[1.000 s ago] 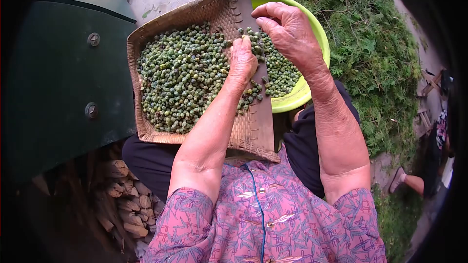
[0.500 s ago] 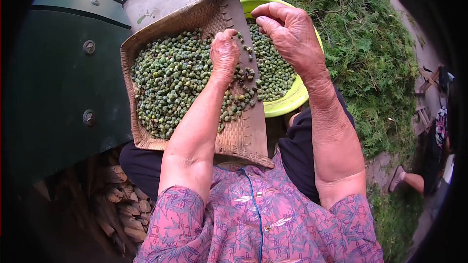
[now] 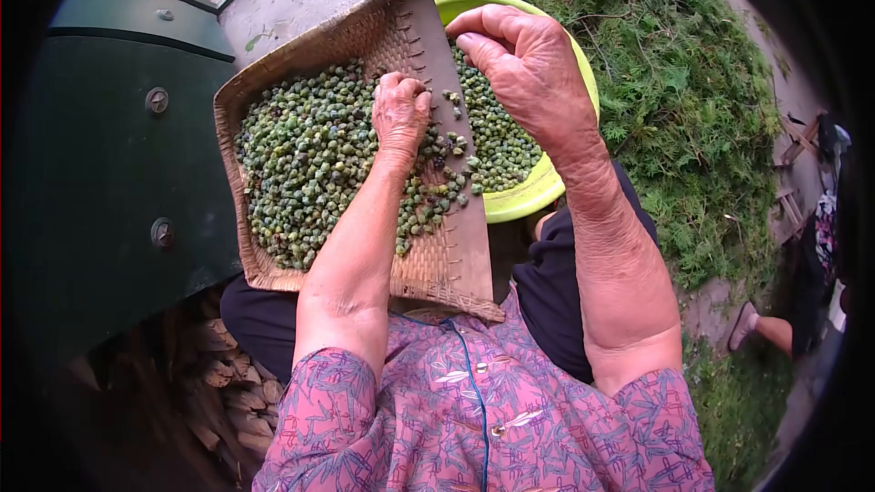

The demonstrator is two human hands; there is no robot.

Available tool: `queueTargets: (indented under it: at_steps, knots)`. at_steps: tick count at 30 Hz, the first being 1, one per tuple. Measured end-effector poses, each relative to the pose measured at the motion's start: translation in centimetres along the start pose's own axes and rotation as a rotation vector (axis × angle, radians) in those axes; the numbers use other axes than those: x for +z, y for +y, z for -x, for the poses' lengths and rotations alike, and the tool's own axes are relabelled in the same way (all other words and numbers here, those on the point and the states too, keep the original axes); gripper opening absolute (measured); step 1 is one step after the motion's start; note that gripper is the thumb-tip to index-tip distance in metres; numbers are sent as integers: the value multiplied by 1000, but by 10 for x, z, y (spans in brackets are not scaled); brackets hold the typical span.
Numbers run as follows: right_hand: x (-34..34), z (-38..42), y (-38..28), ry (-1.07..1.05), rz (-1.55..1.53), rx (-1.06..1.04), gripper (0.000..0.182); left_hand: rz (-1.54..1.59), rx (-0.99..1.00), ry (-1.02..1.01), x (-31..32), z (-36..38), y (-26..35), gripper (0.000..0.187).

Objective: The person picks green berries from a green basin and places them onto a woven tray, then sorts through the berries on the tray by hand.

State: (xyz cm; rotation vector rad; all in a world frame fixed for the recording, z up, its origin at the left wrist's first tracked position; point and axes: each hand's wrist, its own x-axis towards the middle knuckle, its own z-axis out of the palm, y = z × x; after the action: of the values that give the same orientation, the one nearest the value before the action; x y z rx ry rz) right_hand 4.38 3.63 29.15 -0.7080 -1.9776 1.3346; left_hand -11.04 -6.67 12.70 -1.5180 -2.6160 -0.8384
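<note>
A woven winnowing basket (image 3: 264,275) rests across the lap, with a heap of small round green fruits (image 3: 310,146) in it, some darker. Over the heap's right side is my left hand (image 3: 401,112), its fingers curled down at the fruits; what they hold is hidden. A few loose fruits lie on the basket's flat brown lip (image 3: 467,228). The lip overlaps a yellow-green basin (image 3: 524,205) holding more of these fruits (image 3: 497,132). Above the basin hangs my right hand (image 3: 533,68), fingers bent and thumb close to the index finger; I cannot make out anything between them.
Cut green leafy branches (image 3: 674,128) cover the ground on the right. A dark green metal-studded panel (image 3: 109,164) stands at the left, with split firewood (image 3: 241,392) below it. Another person's foot (image 3: 746,326) shows at the far right.
My left hand has shifted slightly left and down, away from the lip and back over the heap. My right hand stays bent above the basin. The view has shifted a little.
</note>
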Motion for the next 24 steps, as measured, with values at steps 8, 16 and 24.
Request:
queueTargets:
  at_steps: [8,16,24]
  knots:
    - [17,10,11,-199,152,-79,16,1021,-527,-80,-63,34,42,17]
    - [41,21,14,-412,33,117,15,1441,-656,-171,-110,58,62,21]
    - [43,28,15,-393,-176,317,16,1436,-702,-158,-124,63,65,22]
